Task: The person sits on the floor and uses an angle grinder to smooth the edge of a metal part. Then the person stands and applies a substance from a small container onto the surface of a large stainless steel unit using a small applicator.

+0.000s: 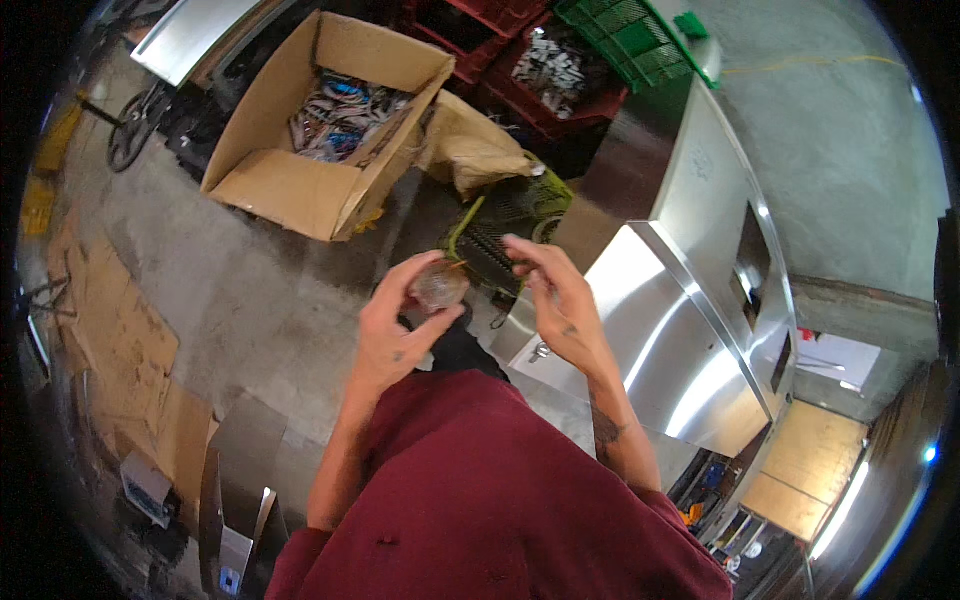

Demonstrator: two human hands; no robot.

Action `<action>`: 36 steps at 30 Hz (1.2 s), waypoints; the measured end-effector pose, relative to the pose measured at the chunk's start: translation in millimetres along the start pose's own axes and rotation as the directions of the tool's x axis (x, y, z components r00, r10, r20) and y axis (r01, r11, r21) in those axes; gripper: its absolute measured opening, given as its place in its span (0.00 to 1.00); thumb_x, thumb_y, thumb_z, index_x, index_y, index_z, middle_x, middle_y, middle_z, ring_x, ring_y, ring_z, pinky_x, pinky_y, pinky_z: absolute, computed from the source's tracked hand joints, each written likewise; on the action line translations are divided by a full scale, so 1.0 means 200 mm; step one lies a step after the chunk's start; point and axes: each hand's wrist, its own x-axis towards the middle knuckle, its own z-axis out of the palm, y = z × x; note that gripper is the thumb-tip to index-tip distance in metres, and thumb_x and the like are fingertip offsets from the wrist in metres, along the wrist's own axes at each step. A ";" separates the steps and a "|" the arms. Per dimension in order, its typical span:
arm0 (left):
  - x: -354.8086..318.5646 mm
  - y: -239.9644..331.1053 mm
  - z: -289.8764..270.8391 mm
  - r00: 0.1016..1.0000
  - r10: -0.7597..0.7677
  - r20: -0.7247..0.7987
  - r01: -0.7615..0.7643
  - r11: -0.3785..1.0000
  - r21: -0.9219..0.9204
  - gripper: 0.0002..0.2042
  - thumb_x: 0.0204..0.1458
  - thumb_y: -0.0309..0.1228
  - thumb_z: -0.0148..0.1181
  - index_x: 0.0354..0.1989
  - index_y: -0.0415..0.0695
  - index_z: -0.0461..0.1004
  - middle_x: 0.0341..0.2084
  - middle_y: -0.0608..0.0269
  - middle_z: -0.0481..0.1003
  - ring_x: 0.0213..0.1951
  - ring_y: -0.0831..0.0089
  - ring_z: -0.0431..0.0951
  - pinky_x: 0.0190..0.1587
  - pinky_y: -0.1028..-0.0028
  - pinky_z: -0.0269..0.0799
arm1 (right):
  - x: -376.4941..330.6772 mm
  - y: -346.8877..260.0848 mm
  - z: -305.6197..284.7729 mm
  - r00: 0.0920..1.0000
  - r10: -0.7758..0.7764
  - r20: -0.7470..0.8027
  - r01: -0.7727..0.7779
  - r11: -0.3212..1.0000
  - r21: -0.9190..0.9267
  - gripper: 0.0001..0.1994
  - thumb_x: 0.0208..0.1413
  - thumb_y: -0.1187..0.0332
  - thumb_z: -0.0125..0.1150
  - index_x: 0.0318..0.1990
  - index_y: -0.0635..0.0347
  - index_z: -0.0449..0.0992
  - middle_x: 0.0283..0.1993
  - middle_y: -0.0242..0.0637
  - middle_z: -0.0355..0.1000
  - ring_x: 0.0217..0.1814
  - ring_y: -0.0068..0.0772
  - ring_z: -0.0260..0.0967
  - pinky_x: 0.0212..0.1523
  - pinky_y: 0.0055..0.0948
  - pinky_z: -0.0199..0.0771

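Observation:
My left hand [385, 330] is closed around a small, round, translucent greyish-brown thing [439, 286], held between thumb and fingers; blur hides what kind it is. An orange-brown bit shows at its upper edge. A short way to the right, my right hand [562, 305] is raised with fingers bent and apart, and nothing shows in it. Beyond both hands stands a yellow-green plastic basket [495, 235]. An open cardboard box [290, 185] holding a heap of small mixed pieces [350, 115] is ahead to the left.
Brown paper or sacking [475, 150] lies beside the box. Red crates [520, 100] hold metal pieces, and a green crate [630, 40] is behind. Shiny sheet-metal cabinets [650, 320] stand close on my right. Flattened cardboard [120, 340] covers the floor at left.

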 end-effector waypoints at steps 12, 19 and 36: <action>-0.01 0.13 0.21 0.987 0.126 0.099 -0.137 0.984 0.112 0.32 0.50 0.19 0.74 0.67 0.45 0.73 0.60 0.54 0.77 0.56 0.61 0.83 0.54 0.67 0.81 | -0.16 -0.01 -0.02 0.988 -0.065 -0.138 0.057 0.997 -0.058 0.12 0.63 0.70 0.72 0.51 0.62 0.84 0.45 0.39 0.78 0.43 0.31 0.76 0.43 0.29 0.77; -0.02 0.11 0.27 0.984 0.158 0.083 -0.172 0.965 0.197 0.33 0.50 0.20 0.72 0.67 0.45 0.71 0.60 0.52 0.77 0.57 0.54 0.81 0.58 0.65 0.79 | -0.21 0.07 -0.04 0.942 -0.192 -0.275 0.185 0.981 -0.050 0.05 0.63 0.75 0.71 0.45 0.64 0.84 0.43 0.34 0.76 0.38 0.21 0.69 0.39 0.23 0.71; 0.02 0.02 0.37 0.992 0.124 0.001 -0.122 0.974 0.190 0.30 0.51 0.22 0.75 0.65 0.44 0.75 0.60 0.52 0.77 0.57 0.61 0.82 0.55 0.66 0.79 | -0.18 0.18 -0.22 0.938 -0.068 -0.339 0.078 0.997 0.016 0.04 0.65 0.76 0.67 0.45 0.64 0.80 0.45 0.36 0.76 0.43 0.22 0.72 0.45 0.23 0.74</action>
